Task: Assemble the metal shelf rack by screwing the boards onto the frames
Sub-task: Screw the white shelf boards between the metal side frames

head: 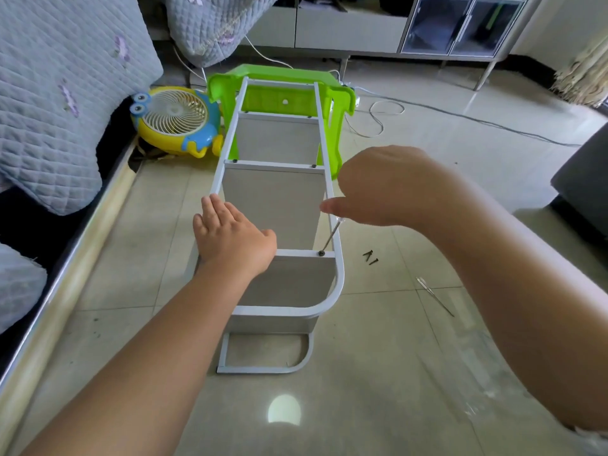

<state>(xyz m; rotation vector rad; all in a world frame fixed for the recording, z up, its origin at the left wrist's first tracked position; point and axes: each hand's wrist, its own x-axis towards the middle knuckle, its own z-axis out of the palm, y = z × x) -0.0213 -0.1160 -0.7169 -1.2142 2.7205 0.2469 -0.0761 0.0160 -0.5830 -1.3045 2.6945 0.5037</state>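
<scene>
While lying on its side across the tiled floor (411,199), with its far end propped on an overturned green stool (283,93), the shelf rack (279,209) presents its upper frame rail for screwing. Left hand (233,240) laid flat, fingers straight, pressing on the near corner of the frame and board, evidently to stop the rack shifting under the turning force. Right hand (388,189) curled round the handle of a screwdriver (330,238), the shaft slanting down to a screw (321,253) at the right end of the nearest crossbar, where the board (273,209) meets the frame. Dark screw heads visible on the two farther crossbars, so probably only this near board left on this side. Spare screws (370,257) on the floor just beside the rack, near the working hand. A second thin tool (434,296) farther right. A yellow toy fan (176,121) by the quilted sofa (59,93), apart from the work.
</scene>
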